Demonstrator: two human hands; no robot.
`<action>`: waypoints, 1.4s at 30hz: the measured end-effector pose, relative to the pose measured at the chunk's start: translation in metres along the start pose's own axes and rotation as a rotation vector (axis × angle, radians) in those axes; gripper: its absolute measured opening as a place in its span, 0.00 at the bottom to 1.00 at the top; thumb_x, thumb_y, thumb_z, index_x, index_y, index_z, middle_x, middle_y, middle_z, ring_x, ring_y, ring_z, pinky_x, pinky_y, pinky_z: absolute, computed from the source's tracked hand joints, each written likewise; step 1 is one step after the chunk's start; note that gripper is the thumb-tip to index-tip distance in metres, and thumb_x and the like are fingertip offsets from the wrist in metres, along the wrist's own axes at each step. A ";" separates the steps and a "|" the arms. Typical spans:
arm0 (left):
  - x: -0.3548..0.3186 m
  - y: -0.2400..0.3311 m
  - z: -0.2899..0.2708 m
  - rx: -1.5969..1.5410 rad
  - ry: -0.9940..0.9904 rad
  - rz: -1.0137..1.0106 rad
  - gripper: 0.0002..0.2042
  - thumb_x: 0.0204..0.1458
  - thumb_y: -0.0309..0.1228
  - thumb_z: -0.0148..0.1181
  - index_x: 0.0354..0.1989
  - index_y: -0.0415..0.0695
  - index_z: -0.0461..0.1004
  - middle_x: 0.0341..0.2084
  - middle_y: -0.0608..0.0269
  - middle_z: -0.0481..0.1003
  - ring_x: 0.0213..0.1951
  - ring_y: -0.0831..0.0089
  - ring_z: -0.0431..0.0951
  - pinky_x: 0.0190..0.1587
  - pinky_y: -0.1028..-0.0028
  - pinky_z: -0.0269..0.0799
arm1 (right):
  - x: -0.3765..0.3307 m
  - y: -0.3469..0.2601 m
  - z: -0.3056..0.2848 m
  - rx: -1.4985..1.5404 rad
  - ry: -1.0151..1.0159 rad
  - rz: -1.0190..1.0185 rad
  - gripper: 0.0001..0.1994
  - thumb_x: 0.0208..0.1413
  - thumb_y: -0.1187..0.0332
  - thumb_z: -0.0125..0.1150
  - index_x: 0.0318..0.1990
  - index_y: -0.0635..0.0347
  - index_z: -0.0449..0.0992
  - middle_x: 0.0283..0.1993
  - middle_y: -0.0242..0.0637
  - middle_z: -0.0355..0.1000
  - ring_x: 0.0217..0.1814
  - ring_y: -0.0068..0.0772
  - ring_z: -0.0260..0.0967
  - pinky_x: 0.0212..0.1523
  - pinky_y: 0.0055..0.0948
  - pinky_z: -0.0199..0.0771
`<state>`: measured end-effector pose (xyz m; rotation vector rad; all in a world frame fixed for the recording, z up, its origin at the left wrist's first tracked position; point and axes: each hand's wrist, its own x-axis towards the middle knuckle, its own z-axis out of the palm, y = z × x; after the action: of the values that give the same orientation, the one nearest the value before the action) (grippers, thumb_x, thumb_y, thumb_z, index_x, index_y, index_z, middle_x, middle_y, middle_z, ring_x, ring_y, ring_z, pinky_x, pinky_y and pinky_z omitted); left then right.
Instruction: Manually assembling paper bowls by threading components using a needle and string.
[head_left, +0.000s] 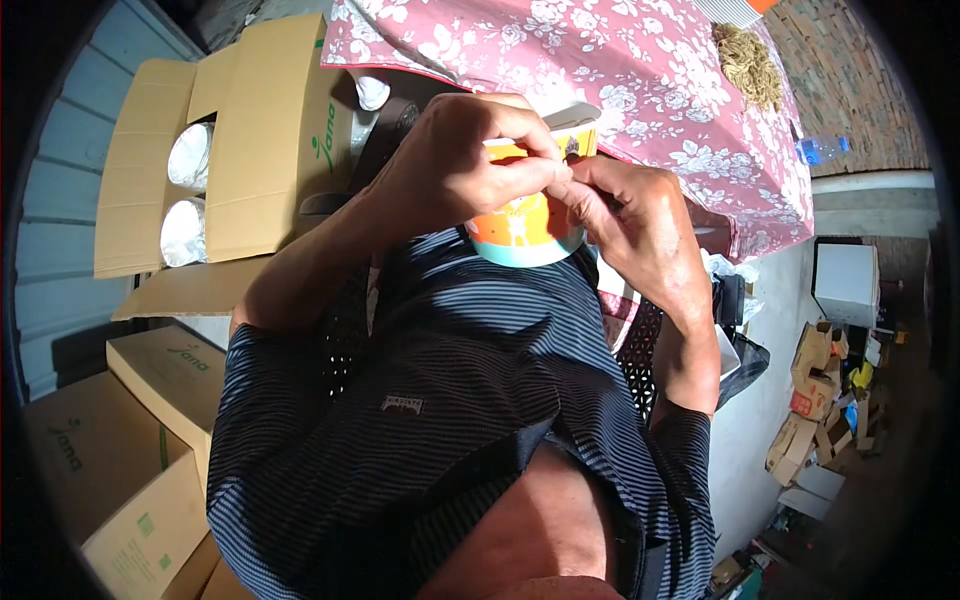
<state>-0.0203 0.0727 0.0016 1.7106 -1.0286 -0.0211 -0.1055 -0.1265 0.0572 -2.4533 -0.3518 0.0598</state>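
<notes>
An orange and teal paper cup [522,232] with a yellow upper part is held close to my chest. My left hand [455,165] wraps over its top and side, fingers curled on the rim. My right hand [635,225] grips the cup from the right, its fingertips pinched at the rim next to the left hand's fingers. A white lid or flap [570,113] shows above the cup's top edge. My striped dark shirt [450,400] fills the lower middle.
An open cardboard box [265,140] with foil-topped cups [190,155] stands at the left. More closed boxes [120,470] sit lower left. A table with a pink floral cloth [640,70] lies ahead. Flattened cartons [820,400] litter the floor at the right.
</notes>
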 end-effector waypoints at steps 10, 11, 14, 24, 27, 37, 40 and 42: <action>-0.002 -0.005 0.002 -0.049 0.073 0.012 0.05 0.56 0.20 0.63 0.37 0.33 0.74 0.32 0.58 0.79 0.37 0.75 0.80 0.43 0.74 0.75 | -0.013 0.022 0.025 0.364 0.392 0.091 0.05 0.61 0.75 0.68 0.41 0.66 0.85 0.30 0.29 0.80 0.30 0.11 0.72 0.30 0.17 0.71; -0.002 -0.005 0.001 -0.045 0.071 -0.005 0.05 0.56 0.19 0.63 0.39 0.33 0.74 0.32 0.58 0.78 0.37 0.76 0.80 0.43 0.74 0.75 | -0.015 0.019 0.026 0.493 0.419 0.141 0.05 0.61 0.75 0.68 0.41 0.65 0.86 0.28 0.23 0.77 0.29 0.08 0.68 0.28 0.15 0.66; -0.004 -0.009 0.000 -0.099 0.082 -0.031 0.10 0.56 0.18 0.62 0.45 0.34 0.72 0.35 0.59 0.78 0.38 0.76 0.79 0.44 0.75 0.75 | -0.018 0.012 0.023 0.489 0.462 0.186 0.05 0.60 0.75 0.68 0.40 0.67 0.85 0.26 0.22 0.74 0.27 0.09 0.64 0.27 0.16 0.63; -0.010 -0.002 0.005 -0.206 -0.059 -0.211 0.23 0.55 0.14 0.60 0.60 0.34 0.67 0.49 0.52 0.75 0.48 0.73 0.79 0.50 0.71 0.77 | -0.021 0.019 0.019 0.088 0.467 -0.017 0.03 0.51 0.75 0.71 0.33 0.64 0.84 0.22 0.32 0.68 0.21 0.20 0.60 0.23 0.25 0.58; -0.011 -0.003 0.005 -0.132 -0.035 -0.131 0.23 0.55 0.14 0.60 0.61 0.34 0.68 0.50 0.52 0.76 0.52 0.69 0.79 0.53 0.69 0.78 | -0.023 0.014 0.017 0.033 0.454 -0.007 0.03 0.50 0.76 0.70 0.32 0.64 0.83 0.22 0.32 0.69 0.21 0.20 0.61 0.23 0.26 0.59; -0.013 0.001 0.009 -0.181 -0.044 -0.161 0.23 0.56 0.14 0.62 0.61 0.35 0.68 0.54 0.51 0.75 0.58 0.64 0.78 0.58 0.65 0.79 | -0.022 0.010 0.016 0.030 0.452 -0.019 0.02 0.50 0.76 0.69 0.32 0.64 0.83 0.22 0.33 0.69 0.21 0.22 0.63 0.23 0.26 0.61; -0.012 0.004 0.007 -0.183 -0.069 -0.202 0.23 0.56 0.14 0.61 0.61 0.35 0.67 0.55 0.51 0.75 0.58 0.64 0.78 0.59 0.64 0.78 | -0.022 0.009 0.018 0.032 0.434 -0.023 0.01 0.53 0.78 0.68 0.32 0.66 0.81 0.24 0.26 0.65 0.24 0.12 0.55 0.24 0.21 0.52; -0.012 0.004 0.007 -0.186 -0.085 -0.231 0.23 0.56 0.14 0.61 0.61 0.35 0.67 0.55 0.51 0.75 0.58 0.63 0.78 0.59 0.64 0.78 | -0.022 0.009 0.019 0.077 0.432 -0.027 0.01 0.54 0.78 0.68 0.33 0.66 0.81 0.24 0.26 0.65 0.24 0.12 0.55 0.24 0.21 0.52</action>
<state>-0.0336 0.0748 -0.0037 1.6599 -0.8579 -0.3310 -0.1274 -0.1279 0.0362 -2.3056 -0.1861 -0.4531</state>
